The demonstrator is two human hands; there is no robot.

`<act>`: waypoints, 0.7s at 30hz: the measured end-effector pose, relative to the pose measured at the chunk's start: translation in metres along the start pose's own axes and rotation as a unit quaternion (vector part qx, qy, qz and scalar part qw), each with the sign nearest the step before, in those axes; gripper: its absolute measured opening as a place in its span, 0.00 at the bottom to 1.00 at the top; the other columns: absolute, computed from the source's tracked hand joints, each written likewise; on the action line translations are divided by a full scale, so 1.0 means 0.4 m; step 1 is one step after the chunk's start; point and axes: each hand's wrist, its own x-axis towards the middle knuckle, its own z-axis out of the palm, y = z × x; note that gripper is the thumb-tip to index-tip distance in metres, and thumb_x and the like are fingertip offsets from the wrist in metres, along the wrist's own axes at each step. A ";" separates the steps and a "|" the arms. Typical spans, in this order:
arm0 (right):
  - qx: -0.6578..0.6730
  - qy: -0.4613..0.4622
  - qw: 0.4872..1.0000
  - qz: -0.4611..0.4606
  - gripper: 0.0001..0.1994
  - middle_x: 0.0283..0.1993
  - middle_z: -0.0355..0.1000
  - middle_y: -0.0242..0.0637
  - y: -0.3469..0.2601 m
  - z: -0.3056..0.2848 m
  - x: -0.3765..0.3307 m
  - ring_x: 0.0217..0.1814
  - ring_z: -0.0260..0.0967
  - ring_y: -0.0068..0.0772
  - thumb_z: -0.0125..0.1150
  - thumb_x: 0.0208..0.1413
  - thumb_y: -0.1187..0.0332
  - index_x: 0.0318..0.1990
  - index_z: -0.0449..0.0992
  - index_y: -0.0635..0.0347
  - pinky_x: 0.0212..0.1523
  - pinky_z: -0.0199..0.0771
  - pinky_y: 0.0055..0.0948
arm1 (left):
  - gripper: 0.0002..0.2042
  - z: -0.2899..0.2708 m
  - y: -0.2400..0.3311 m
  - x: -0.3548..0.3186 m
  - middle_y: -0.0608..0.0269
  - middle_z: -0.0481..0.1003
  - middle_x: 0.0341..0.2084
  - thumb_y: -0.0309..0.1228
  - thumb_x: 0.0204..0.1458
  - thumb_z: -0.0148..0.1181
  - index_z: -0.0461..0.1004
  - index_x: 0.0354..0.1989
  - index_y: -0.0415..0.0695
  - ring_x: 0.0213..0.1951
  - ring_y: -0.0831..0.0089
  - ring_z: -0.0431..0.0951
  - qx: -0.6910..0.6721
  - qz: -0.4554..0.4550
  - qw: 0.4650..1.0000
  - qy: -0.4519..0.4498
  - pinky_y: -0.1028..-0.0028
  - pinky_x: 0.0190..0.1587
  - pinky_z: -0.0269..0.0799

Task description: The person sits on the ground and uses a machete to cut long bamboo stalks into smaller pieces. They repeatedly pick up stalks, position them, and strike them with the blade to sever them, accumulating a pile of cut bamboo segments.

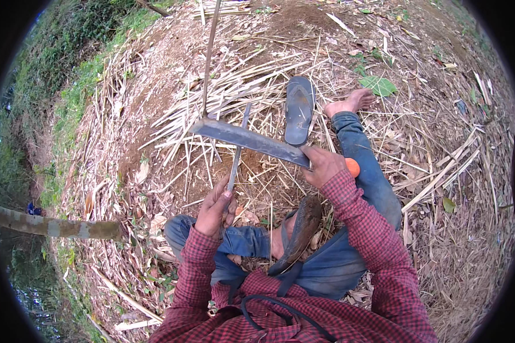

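Just one machete (249, 140), one strip (234, 163), two hands.

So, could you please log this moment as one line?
right hand: grips knife | left hand: holds thin strip | blade across strip

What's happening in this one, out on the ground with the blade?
A person sits on bare ground strewn with split bamboo strips. The right hand grips a long dark chopping knife by its orange-ended handle, blade lying across in front. The left hand holds a thin strip upright against the blade's underside. A flip-flop lies beside the outstretched bare foot; a second rests by the lap.
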 end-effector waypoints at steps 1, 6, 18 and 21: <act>0.008 -0.017 1.000 -0.023 0.19 0.39 0.73 0.39 -0.023 0.009 -0.008 0.38 0.73 0.42 0.65 0.39 0.64 0.43 0.72 0.56 0.37 0.73 0.36 | 0.23 0.015 0.005 0.004 0.68 0.64 0.17 0.33 0.60 0.43 0.50 0.63 0.42 0.12 0.82 0.61 -0.002 0.009 1.000 0.000 0.84 0.12 0.55; 0.011 -0.113 0.991 -0.066 0.23 0.40 0.71 0.36 -0.063 0.006 -0.005 0.43 0.71 0.37 0.65 0.41 0.62 0.47 0.69 0.54 0.43 0.71 0.38 | 0.23 0.027 -0.005 0.027 0.71 0.60 0.15 0.31 0.61 0.41 0.48 0.64 0.47 0.10 0.84 0.58 -0.137 -0.047 0.988 -0.058 0.83 0.10 0.54; -0.060 -0.052 0.995 0.054 0.22 0.40 0.72 0.36 0.028 0.020 0.080 0.42 0.72 0.38 0.64 0.42 0.62 0.47 0.70 0.51 0.44 0.72 0.35 | 0.23 0.020 0.001 -0.128 0.73 0.56 0.13 0.29 0.61 0.40 0.46 0.65 0.48 0.08 0.85 0.54 -0.181 -0.076 0.976 -0.097 0.85 0.09 0.53; -0.037 -0.026 0.980 0.195 0.18 0.34 0.74 0.37 0.082 -0.042 0.142 0.36 0.74 0.37 0.64 0.42 0.61 0.43 0.74 0.51 0.42 0.73 0.35 | 0.21 0.000 -0.004 -0.210 0.72 0.58 0.13 0.31 0.60 0.43 0.53 0.61 0.45 0.10 0.84 0.57 -0.186 -0.017 0.979 -0.082 0.85 0.11 0.54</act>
